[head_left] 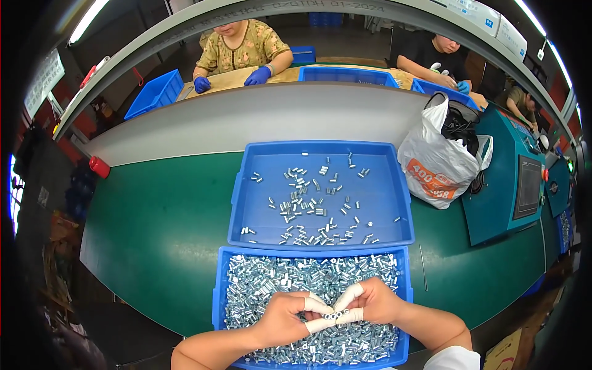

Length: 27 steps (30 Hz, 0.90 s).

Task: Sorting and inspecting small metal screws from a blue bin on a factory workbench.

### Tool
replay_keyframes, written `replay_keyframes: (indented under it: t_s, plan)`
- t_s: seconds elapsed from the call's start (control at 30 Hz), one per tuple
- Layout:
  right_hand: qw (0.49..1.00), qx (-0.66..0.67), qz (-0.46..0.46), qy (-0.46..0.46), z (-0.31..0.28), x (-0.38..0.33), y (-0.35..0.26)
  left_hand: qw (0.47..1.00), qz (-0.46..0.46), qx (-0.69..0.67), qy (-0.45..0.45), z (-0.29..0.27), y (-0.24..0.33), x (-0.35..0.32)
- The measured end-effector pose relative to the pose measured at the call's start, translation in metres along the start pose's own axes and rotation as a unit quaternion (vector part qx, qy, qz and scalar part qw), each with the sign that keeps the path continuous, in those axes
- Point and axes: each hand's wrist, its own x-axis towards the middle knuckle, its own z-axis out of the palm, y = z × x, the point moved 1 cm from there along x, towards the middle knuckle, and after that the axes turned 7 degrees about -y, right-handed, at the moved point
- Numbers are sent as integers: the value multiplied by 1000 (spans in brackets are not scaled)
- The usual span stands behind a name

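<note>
Two blue trays lie on the green table (160, 228), one behind the other, their short walls touching. This way the near tray (218, 296) stays under the hands and the far tray (394, 203) is just beyond it. At the right of the far tray stands a white plastic bag (435, 163) with something black inside, and farther right a teal machine (505, 185) with a dark panel. Behind a grey divider, other people sit at their own blue bins; one of them wears blue gloves.

The far tray holds only scattered small metal sleeves (308, 203), lying loose and apart. The near tray is filled with a thick heap of silver sleeves (277, 277).

Both forearms come from the lower edge and meet over the near tray. The left hand (280, 317) and the right hand (373, 302) have white finger cots on the thumbs and forefingers. The fingertips of both hands are closed together, pinching a short row of sleeves (333, 316) between them, just above the heap. The other fingers are curled in.
</note>
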Motion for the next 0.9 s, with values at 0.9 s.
replay_keyframes:
  t_s: [0.9]
  plan:
    - [1000,-15,12,15,2,1,-5,1000,14,-19,16,3,-3,1]
